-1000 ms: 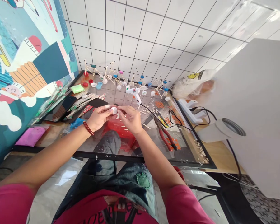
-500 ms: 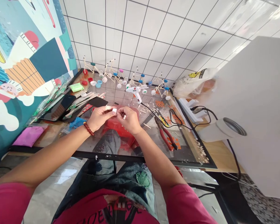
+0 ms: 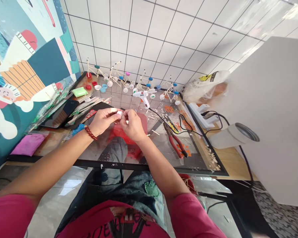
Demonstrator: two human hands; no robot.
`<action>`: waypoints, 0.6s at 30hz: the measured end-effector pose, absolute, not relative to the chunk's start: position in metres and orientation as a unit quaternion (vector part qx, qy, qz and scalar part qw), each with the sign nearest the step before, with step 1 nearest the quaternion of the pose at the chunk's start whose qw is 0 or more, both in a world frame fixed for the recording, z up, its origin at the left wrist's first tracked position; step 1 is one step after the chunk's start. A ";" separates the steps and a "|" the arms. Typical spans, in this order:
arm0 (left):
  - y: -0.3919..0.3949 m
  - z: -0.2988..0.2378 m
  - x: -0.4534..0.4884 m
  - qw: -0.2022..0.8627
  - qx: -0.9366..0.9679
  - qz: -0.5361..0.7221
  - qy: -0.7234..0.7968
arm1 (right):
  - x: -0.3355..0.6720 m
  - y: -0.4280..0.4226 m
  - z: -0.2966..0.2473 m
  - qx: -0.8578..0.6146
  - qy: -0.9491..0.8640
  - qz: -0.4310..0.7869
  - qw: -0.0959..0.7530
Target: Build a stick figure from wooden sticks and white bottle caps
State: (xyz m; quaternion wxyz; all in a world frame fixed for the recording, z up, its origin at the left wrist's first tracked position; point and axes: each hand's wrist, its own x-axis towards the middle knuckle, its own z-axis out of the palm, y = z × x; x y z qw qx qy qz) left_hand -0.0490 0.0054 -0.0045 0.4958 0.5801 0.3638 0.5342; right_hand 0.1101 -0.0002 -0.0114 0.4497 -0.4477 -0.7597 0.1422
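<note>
My left hand (image 3: 103, 120), with a red bead bracelet at the wrist, pinches a small white bottle cap (image 3: 119, 113) between thumb and fingers. My right hand (image 3: 132, 125) is closed right beside it, fingertips touching the cap, and seems to pinch a thin wooden stick that is mostly hidden. Both hands hover over the glass table (image 3: 164, 152), above a red stool seen through the glass.
A white glue gun (image 3: 142, 96) lies behind the hands, its black cord running right to a power strip (image 3: 201, 115). Red pliers (image 3: 175, 142) lie at right. Several stick-and-cap bicycles (image 3: 119, 77) line the tiled wall. A phone (image 3: 61, 114), stick packets and loose caps sit left.
Both hands have drifted slightly left and closer together, the right fingertips closing onto the cap. The view has tilted a little.
</note>
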 end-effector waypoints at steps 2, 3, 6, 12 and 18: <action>0.007 -0.003 -0.049 0.496 0.587 0.529 0.361 | 0.110 0.001 -0.012 -0.448 -0.758 0.140 0.452; 0.007 -0.003 -0.049 0.495 0.589 0.529 0.358 | 0.110 0.001 -0.012 -0.451 -0.755 0.143 0.455; 0.011 -0.005 -0.049 0.490 0.589 0.539 0.351 | 0.109 0.003 -0.012 -0.462 -0.738 0.165 0.464; 0.014 -0.009 -0.046 0.506 0.568 0.552 0.341 | 0.107 0.005 -0.011 -0.468 -0.722 0.171 0.479; 0.011 -0.013 -0.041 0.585 0.481 0.563 0.331 | 0.116 -0.001 -0.011 -0.451 -0.733 0.172 0.480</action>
